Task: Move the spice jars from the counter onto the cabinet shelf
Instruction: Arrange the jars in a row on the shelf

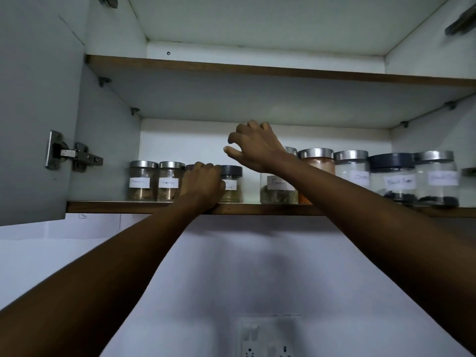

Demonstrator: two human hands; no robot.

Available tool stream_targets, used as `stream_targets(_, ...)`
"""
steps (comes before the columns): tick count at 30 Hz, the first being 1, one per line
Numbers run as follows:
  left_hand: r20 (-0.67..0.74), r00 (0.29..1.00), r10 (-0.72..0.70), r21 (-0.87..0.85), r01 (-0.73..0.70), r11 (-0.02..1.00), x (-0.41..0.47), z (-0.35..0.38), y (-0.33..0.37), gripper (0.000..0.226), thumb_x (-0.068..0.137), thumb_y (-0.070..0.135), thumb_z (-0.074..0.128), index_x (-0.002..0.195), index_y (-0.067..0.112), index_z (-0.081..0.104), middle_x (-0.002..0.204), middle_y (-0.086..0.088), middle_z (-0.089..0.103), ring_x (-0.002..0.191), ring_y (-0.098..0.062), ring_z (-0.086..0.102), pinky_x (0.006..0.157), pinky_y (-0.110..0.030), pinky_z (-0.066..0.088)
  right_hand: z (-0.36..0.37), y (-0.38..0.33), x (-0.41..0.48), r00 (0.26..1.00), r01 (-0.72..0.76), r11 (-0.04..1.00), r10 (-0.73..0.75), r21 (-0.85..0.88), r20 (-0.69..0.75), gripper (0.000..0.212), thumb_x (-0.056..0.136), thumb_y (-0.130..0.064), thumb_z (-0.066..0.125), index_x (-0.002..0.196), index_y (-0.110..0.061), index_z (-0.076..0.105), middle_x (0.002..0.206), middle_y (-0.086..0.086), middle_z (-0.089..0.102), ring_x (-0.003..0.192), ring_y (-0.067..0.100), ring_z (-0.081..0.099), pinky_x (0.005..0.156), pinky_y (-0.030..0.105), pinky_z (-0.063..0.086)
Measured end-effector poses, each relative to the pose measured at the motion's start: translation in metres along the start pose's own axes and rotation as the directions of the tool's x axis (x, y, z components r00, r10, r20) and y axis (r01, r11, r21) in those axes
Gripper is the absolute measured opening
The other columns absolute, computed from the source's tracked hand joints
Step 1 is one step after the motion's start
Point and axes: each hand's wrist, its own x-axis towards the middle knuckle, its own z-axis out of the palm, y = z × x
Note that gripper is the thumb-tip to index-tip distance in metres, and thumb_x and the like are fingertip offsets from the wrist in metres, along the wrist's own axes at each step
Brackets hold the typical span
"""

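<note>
Glass jars [279, 188] with steel or dark lids stand in a row along the shelf [144, 206], labels facing out. The left hand [202, 185] is wrapped around one jar, third from the shelf's left end, probably seating it in line. The right hand [253, 148] hovers above the shelf's middle, fingers loosely spread and empty.

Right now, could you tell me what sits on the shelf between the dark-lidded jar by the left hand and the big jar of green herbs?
Nothing: in the head view, that stretch of shelf between the dark-lidded jar and herb jar is bare.
</note>
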Motion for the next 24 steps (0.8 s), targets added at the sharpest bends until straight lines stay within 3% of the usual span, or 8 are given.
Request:
stream_targets(2,0.0,1.0,0.022,-0.087,-0.022,0.996,0.001,-0.005,0.014,0.031,0.09,0.017,0.044,0.116,0.01,0.059,0.114,-0.013,0.063,0.108,-0.032,0.053,0.077,-0.037,0.043,-0.007,0.014,-0.011,0.999,-0.016,1.0,0.017,0.02,-0.03,0.046,0.097,-0.044,0.033,0.129,-0.017,0.05,0.131,0.009,0.051,0.118,0.027,0.044,0.094,0.039,0.031)
stream_targets(6,0.007,0.999,0.046,-0.219,-0.043,0.975,0.009,-0.014,0.045,0.04,0.092,0.02,0.044,0.131,0.015,0.05,0.132,-0.009,0.056,0.119,-0.029,0.051,0.09,-0.039,0.044,-0.011,0.037,-0.036,0.989,-0.063,0.995,0.072,0.071,-0.129,0.052,0.095,-0.049,0.029,0.135,-0.019,0.041,0.131,0.009,0.049,0.115,0.028,0.046,0.091,0.039,0.032)
stream_targets(9,-0.052,0.996,0.072,-0.218,-0.082,0.973,0.014,-0.022,0.066,0.049,0.091,0.02,0.044,0.14,0.016,0.038,0.139,-0.007,0.048,0.123,-0.028,0.047,0.091,-0.04,0.042,-0.012,0.055,-0.056,0.978,-0.093,0.994,0.101,0.052,-0.183,0.065,0.088,-0.057,0.016,0.135,-0.019,0.041,0.126,0.009,0.052,0.109,0.027,0.049,0.086,0.039,0.033)
stream_targets(13,-0.116,0.972,0.206,-0.162,-0.223,0.961,0.019,-0.031,0.084,0.06,0.094,0.023,0.045,0.148,0.016,0.02,0.147,-0.007,0.035,0.127,-0.026,0.042,0.092,-0.04,0.042,-0.014,0.08,-0.078,0.975,-0.152,0.988,0.153,0.019,-0.163,0.069,0.087,-0.058,0.014,0.135,-0.017,0.042,0.126,0.011,0.053,0.108,0.028,0.051,0.086,0.04,0.034)
stream_targets(16,-0.079,0.949,0.305,-0.085,-0.311,0.946,0.027,-0.033,0.089,0.063,0.092,0.025,0.046,0.148,0.014,0.02,0.147,-0.007,0.035,0.126,-0.027,0.042,0.093,-0.04,0.042,-0.018,0.096,-0.089,0.974,-0.188,0.982,0.187,0.003,-0.13,0.058,0.091,-0.05,0.025,0.132,-0.014,0.045,0.128,0.011,0.054,0.113,0.029,0.051,0.091,0.041,0.032)
stream_targets(19,0.027,0.946,0.324,-0.046,-0.322,0.946,0.032,-0.033,0.09,0.058,0.093,0.027,0.044,0.147,0.015,0.024,0.146,-0.007,0.038,0.131,-0.027,0.036,0.1,-0.041,0.037,-0.02,0.111,-0.099,0.974,-0.217,0.976,0.219,0.033,-0.067,0.035,0.095,-0.027,0.04,0.124,-0.011,0.053,0.126,0.009,0.059,0.116,0.027,0.051,0.097,0.039,0.028)
stream_targets(24,0.047,0.953,0.301,-0.072,-0.297,0.952,0.037,-0.035,0.093,0.047,0.093,0.024,0.046,0.139,0.019,0.039,0.134,-0.008,0.051,0.123,-0.029,0.043,0.095,-0.039,0.036,-0.015,0.118,-0.108,0.977,-0.212,0.977,0.211,0.033,0.019,0.025,0.093,-0.018,0.041,0.107,-0.011,0.061,0.112,0.009,0.064,0.102,0.028,0.056,0.092,0.039,0.032)
